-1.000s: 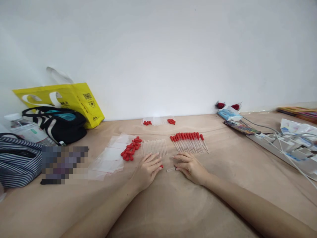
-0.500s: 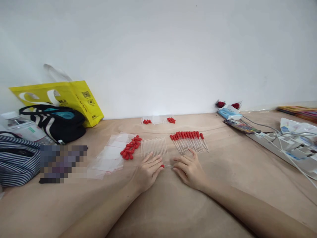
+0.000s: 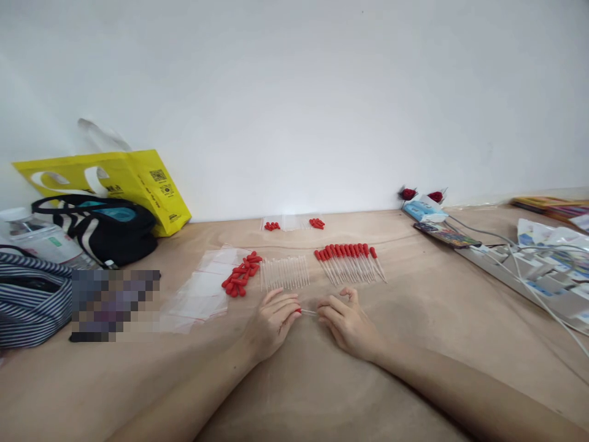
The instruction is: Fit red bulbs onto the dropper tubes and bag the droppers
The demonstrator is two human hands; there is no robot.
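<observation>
Red bulb (image 3: 299,310) pinched between the drawn-together fingers of the left hand (image 3: 273,322), with a slim clear tube (image 3: 309,312) reaching from it to the right hand (image 3: 348,323), thumb and fingers closed on the far end, over the bench (image 3: 294,387). Laid out beyond: loose red bulbs (image 3: 240,276) heaped at the edge of plastic bags (image 3: 202,288), a row of bare tubes (image 3: 286,273) and, at right, red-topped droppers (image 3: 350,250).
</observation>
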